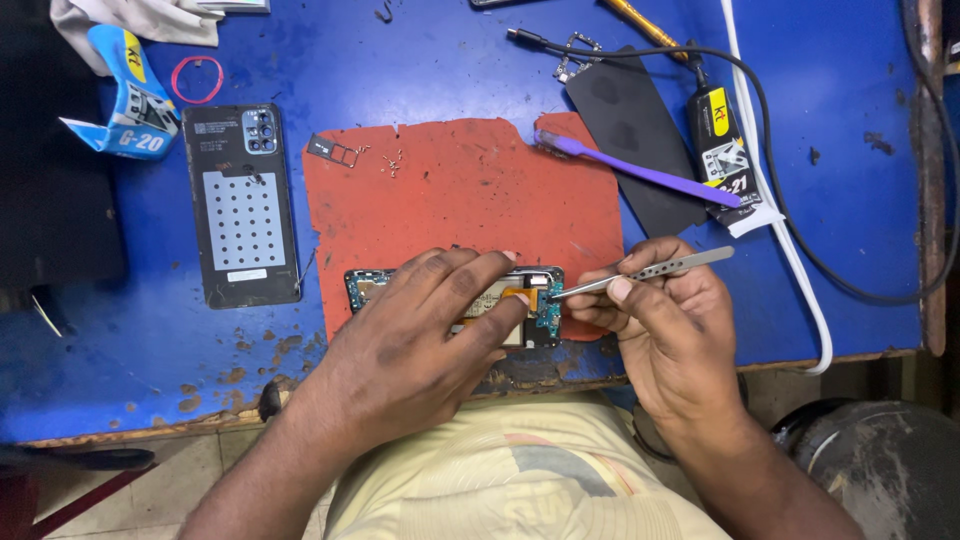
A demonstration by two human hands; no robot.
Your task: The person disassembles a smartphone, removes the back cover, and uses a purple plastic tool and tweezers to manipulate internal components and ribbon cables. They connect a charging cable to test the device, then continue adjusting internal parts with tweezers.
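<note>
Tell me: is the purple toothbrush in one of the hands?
No, the purple toothbrush lies on the table, while the right hand holds tweezers.

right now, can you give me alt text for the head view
Left hand presses down an opened phone on a red mat while the right hand probes its circuit board with metal tweezers. The phone's back cover and a purple toothbrush lie on the blue table.

Phone repair workshop: worn blue bench (420, 60), opened phone (535, 300), tweezers (640, 273), loose back cover (241, 205), glue tubes (728, 150).
</note>
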